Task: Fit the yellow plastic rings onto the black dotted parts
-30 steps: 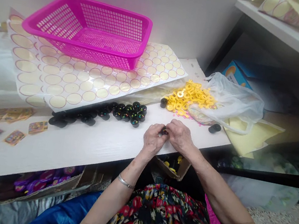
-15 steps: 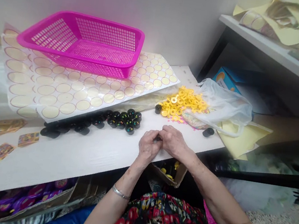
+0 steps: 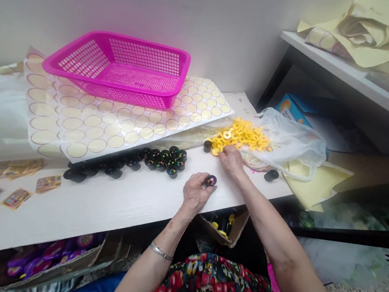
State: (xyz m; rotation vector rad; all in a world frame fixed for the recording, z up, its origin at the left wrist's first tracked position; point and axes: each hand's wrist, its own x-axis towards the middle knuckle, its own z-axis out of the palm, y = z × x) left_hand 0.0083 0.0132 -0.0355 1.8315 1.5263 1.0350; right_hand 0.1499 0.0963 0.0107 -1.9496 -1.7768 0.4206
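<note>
My left hand (image 3: 196, 195) is closed around a small black round cup (image 3: 211, 180), upright, with pink and other coloured bits showing in its open top. At the near edge of the heap of yellow plastic ring pieces (image 3: 245, 133), my right hand (image 3: 231, 161) has its fingers pinched together on a yellow piece. A black cup (image 3: 207, 146) stands by the heap's left side. To the left of my left hand, several black cups (image 3: 172, 160) with coloured bits stand close together in a long row.
A pink basket (image 3: 115, 86) rests on sticker sheets (image 3: 97, 145) at the back. Printed cards (image 3: 15, 198) lie at left. A clear plastic bag (image 3: 293, 131) and another black cup (image 3: 271, 175) are on the right. Below the table edge is a carton (image 3: 238, 228) with yellow and black parts.
My hands have come apart. The left now shows the cup with its coloured bits, while the right has moved away and up to the yellow heap. The view has shifted slightly.
</note>
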